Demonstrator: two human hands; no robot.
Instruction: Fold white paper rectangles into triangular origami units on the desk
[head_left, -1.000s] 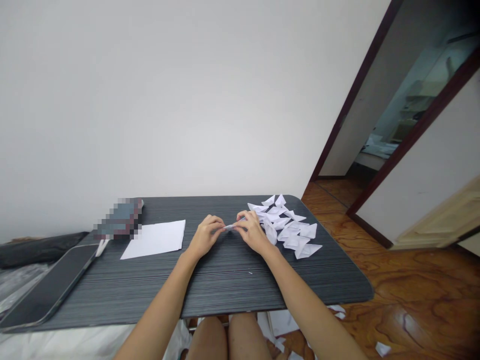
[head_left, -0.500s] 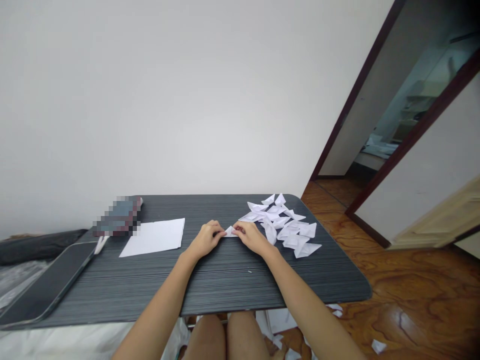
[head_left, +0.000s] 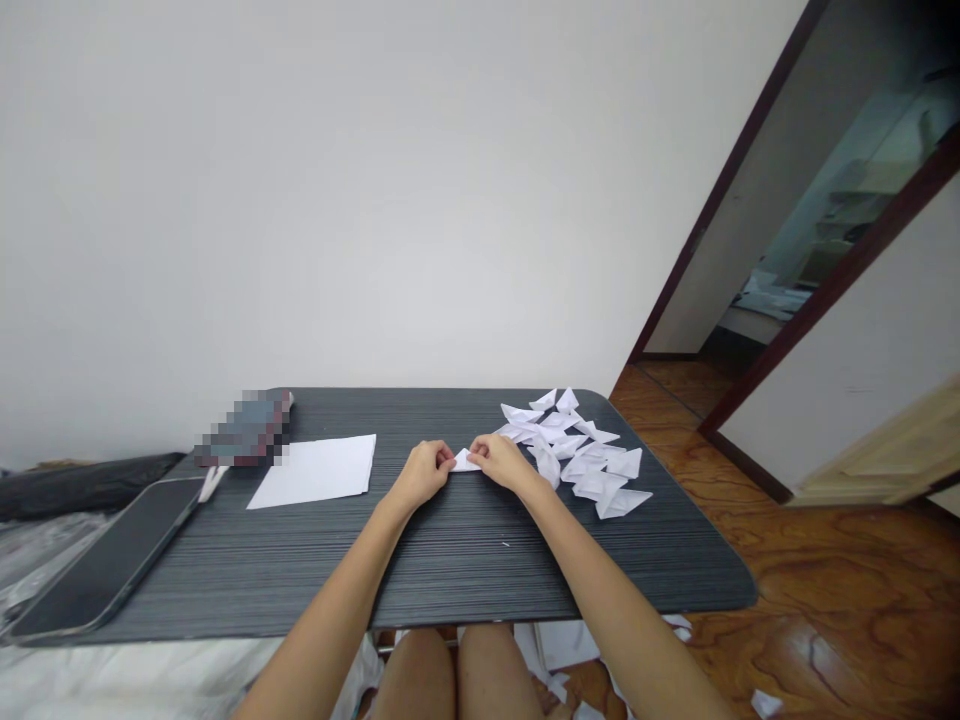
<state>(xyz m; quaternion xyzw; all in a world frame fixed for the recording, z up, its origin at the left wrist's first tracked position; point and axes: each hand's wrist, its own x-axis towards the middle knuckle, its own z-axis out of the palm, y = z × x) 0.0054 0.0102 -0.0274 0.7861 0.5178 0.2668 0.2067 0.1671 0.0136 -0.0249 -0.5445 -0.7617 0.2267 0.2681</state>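
Between my two hands, over the middle of the dark table, is a small piece of folded white paper with a pointed top. My left hand pinches its left end between thumb and fingers. The right end is pinched by my right hand, whose fingers cover part of it. Just right of my right hand lies a cluster of folded white paper boats, several of them overlapping. A stack of flat white paper sheets lies to the left of my left hand.
A dark phone-like slab lies along the table's left side. Behind it sits a blurred-out object with a white strip. A pale wall rises behind the table. Paper scraps lie on the wooden floor at right.
The view has shifted slightly, so everything on the table appears a little further right. Both hands still grip the folded paper, with small changes in the fingers.
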